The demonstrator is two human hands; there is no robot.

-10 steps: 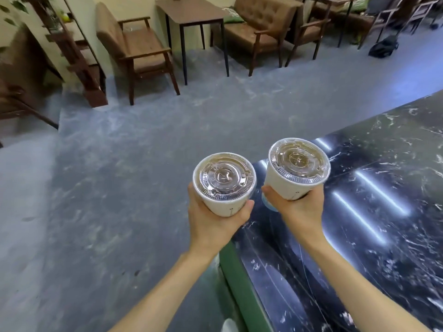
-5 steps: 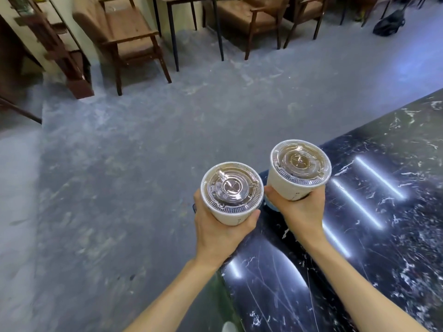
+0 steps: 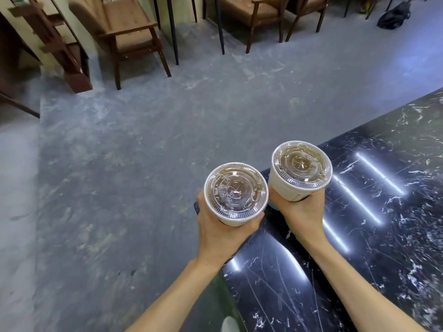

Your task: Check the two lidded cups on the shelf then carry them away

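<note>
Head view: both cups in hand

I pass the black marble counter (image 3: 383,236) at four o'clock. Left hand (image 3: 221,236) wraps the left cup (image 3: 236,194); right hand (image 3: 303,212) wraps the right cup (image 3: 301,171). I'd keep lids level.

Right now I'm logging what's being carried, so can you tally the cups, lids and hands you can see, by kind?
White cups: 2, the left cup and the right cup
Clear lids: 2, the left lid and the right lid
Hands: 2, the left hand and the right hand, each holding one cup
Total: 6
</note>
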